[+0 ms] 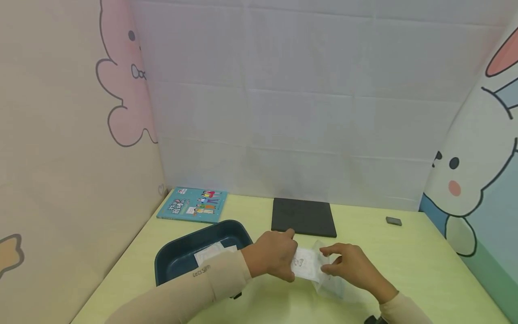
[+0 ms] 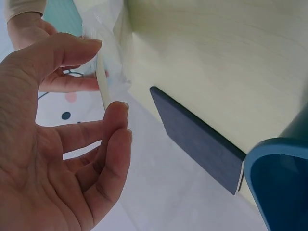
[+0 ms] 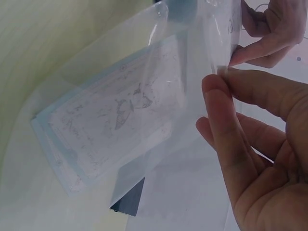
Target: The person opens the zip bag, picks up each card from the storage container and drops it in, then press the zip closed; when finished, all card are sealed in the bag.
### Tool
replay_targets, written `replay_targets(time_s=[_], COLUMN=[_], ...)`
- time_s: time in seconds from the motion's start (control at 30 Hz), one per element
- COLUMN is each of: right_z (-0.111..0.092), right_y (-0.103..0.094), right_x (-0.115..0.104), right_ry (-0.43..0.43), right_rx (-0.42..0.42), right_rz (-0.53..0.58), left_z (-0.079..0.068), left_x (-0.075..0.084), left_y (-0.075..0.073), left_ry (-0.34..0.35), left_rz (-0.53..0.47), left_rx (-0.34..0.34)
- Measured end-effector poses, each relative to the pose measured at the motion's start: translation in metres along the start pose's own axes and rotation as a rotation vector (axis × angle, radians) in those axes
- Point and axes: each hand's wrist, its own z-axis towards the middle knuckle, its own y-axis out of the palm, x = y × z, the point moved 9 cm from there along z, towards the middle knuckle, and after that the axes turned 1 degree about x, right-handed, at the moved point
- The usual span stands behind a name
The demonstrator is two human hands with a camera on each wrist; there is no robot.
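A flat white packet printed with a butterfly [image 1: 305,264] is between my hands in the head view. My left hand [image 1: 277,254] pinches its left end between thumb and fingers; the left wrist view shows the packet edge-on. My right hand [image 1: 352,265] pinches the edge of a clear plastic bag [image 1: 329,285] between thumb and index finger. Through the bag, the right wrist view shows light-blue-edged packets with a butterfly print [image 3: 130,106]. Similar white packets [image 1: 214,251] lie in a dark blue basin [image 1: 178,252], partly hidden by my left sleeve.
Behind my hands lies a flat black panel [image 1: 302,217] on the pale yellow table [image 1: 413,261]. A blue illustrated book [image 1: 193,205] is at the back left. A small grey block [image 1: 393,221] sits at the back right. Cloth-like walls enclose the table's sides and back.
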Motion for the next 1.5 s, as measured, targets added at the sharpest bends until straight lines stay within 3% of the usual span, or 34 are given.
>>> replay_targets(time_s=[0.2, 0.6, 0.83, 1.03, 1.23, 1.5], right_z=[-0.001, -0.001, -0.001, 0.0, 0.003, 0.002], right_y=[0.002, 0.004, 0.005, 0.001, -0.002, 0.003], right_x=[-0.002, -0.01, -0.006, -0.006, -0.011, -0.012], right_ry=[-0.009, -0.055, -0.038, -0.044, -0.065, -0.062], right_rx=[-0.002, -0.018, -0.015, -0.005, 0.003, -0.019], right_rz=[0.019, 0.03, 0.015, 0.009, 0.008, 0.034], left_z=[0.002, 0.009, 0.008, 0.005, 0.006, 0.011], left_x=[0.009, 0.022, 0.02, 0.017, 0.019, 0.031], left_y=[-0.002, 0.0, 0.007, -0.002, -0.007, 0.002], left_ry=[0.014, 0.028, 0.05, 0.104, 0.139, 0.179], left_rz=[0.027, -0.02, -0.168, -0.254, -0.26, -0.239], left_rx=[0.014, 0.03, 0.038, 0.046, 0.083, 0.063])
